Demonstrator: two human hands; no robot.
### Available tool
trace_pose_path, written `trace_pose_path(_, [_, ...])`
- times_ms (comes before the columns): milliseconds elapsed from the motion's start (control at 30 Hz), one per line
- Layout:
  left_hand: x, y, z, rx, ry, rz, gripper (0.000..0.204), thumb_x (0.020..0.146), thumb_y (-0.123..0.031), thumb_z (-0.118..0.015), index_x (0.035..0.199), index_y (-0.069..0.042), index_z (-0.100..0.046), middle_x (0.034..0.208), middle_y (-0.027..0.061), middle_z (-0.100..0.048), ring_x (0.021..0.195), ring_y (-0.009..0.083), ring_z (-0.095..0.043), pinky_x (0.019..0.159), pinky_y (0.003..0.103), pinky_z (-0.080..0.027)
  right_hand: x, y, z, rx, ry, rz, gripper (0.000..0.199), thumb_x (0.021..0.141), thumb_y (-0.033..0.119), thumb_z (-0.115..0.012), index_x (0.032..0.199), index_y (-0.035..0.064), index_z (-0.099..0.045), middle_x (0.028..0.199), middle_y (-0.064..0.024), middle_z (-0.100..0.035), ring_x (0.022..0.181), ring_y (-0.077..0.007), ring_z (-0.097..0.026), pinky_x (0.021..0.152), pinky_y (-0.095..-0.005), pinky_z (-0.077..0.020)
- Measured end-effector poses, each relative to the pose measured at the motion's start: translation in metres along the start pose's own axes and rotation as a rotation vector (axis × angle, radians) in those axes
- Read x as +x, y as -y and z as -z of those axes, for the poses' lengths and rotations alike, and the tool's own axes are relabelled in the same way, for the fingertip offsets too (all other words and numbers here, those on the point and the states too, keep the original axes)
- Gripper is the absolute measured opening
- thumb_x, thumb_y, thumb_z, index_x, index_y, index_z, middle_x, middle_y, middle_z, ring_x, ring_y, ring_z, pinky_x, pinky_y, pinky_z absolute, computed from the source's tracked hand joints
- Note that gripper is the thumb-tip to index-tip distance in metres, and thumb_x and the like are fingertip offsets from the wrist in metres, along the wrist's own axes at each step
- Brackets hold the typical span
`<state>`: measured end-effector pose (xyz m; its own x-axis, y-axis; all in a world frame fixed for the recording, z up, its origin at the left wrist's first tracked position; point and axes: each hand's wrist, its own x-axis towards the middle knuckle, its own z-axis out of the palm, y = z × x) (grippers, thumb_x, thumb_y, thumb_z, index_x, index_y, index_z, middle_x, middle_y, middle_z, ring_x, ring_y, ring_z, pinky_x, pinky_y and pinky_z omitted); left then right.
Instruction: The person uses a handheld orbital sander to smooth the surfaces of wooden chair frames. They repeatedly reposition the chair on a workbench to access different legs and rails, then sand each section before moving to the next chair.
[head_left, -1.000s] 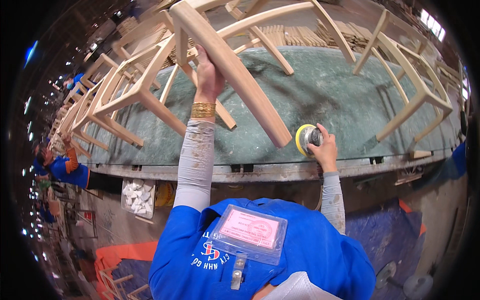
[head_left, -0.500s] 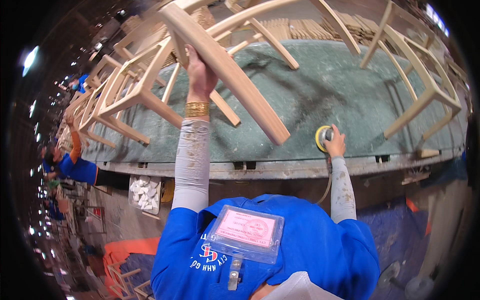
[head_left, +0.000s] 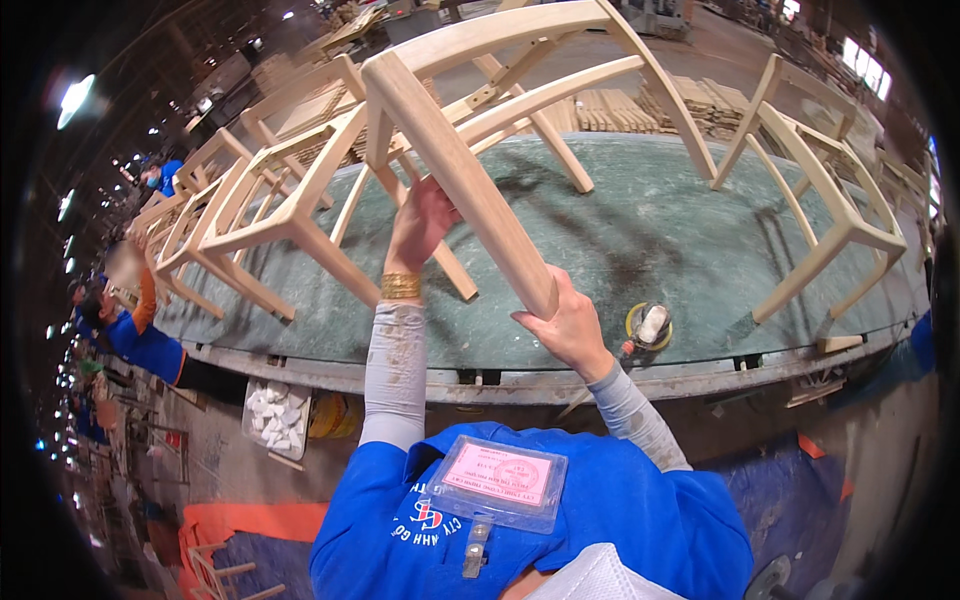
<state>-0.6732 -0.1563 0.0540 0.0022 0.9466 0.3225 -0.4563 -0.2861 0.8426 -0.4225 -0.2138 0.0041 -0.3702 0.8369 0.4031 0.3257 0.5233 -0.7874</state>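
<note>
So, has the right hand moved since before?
Yes: against the green table, the right hand went left, off the orbital sander and onto the wooden chair leg.

Smooth, matt wooden chair frame

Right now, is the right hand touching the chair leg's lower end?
Touching. The head view shows the right hand against the lower end of the chair leg, thumb and fingers on opposite sides, no gap between.

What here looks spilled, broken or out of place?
Nothing plainly broken or spilled stands out. Dark patches mark the green table, maybe stains or shadows, and the sander sits unheld near the table's edge.
</note>
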Motion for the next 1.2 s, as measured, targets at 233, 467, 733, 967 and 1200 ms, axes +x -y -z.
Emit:
trace_pose_path(233, [-0.042, 0.068, 0.166, 0.475, -0.838, 0.407, 0.093, 0.074, -0.047, -0.074, 0.139, 0.002, -0.028, 0.135, 0.0202, -0.042, 0.125, 0.0323, -0.04, 0.102, 0.046, -0.031, -0.024, 0.001, 0.006, -0.039, -0.017, -0.106, 0.059, 0.068, 0.025, -0.078, 0.116, 0.0075, -0.049, 0.092, -0.0195, -0.064, 0.085, -0.0391, -0.063, 0.071, -0.044, -0.0494])
trace_pose_path(467, [-0.017, 0.109, 0.189, 0.371, -0.779, 0.362, 0.091, 0.071, -0.032, -0.08, 0.138, 0.001, -0.029, 0.131, 0.0151, -0.045, 0.122, 0.0286, -0.041, 0.1, 0.04, -0.032, -0.065, -0.014, 0.001, -0.112, -0.221, -0.189, 0.047, 0.071, 0.025, -0.077, 0.106, 0.0057, -0.052, 0.091, -0.0166, -0.062, 0.08, -0.0366, -0.062, 0.069, -0.0429, -0.0488])
trace_pose_path(733, [-0.01, 0.119, 0.174, 0.304, -0.614, 0.185, 0.037, 0.08, -0.015, -0.074, 0.107, 0.0, -0.055, 0.094, 0.0056, -0.063, 0.086, 0.0154, -0.06, 0.075, 0.03, -0.048, -0.087, -0.055, 0.022, -0.21, -0.385, -0.086, 0.052, 0.062, 0.031, -0.085, 0.095, 0.0041, -0.056, 0.083, -0.0148, -0.062, 0.071, -0.0351, -0.063, 0.061, -0.0401, -0.0498])
trace_pose_path(967, [-0.04, 0.057, 0.123, 0.45, -0.64, -0.063, 0.041, 0.073, -0.013, -0.077, 0.105, -0.001, -0.053, 0.087, 0.0028, -0.056, 0.079, 0.0129, -0.056, 0.07, 0.028, -0.047, -0.047, -0.094, 0.11, 0.104, -0.415, -0.228, 0.037, 0.065, 0.018, -0.08, 0.088, -0.0013, -0.058, 0.073, -0.0103, -0.064, 0.064, -0.0183, -0.062, 0.058, -0.0318, -0.0493])
trace_pose_path(1200, [-0.044, -0.026, 0.01, 0.585, -0.471, -0.188, 0.035, 0.076, -0.007, -0.071, 0.101, -0.002, -0.048, 0.084, 0.0046, -0.056, 0.061, 0.0131, -0.058, 0.056, 0.027, -0.051, 0.004, -0.154, 0.164, 0.493, -0.242, -0.319, 0.037, 0.083, 0.031, -0.069, 0.097, -0.0012, -0.057, 0.072, -0.0072, -0.062, 0.054, -0.0113, -0.059, 0.05, -0.0251, -0.0503])
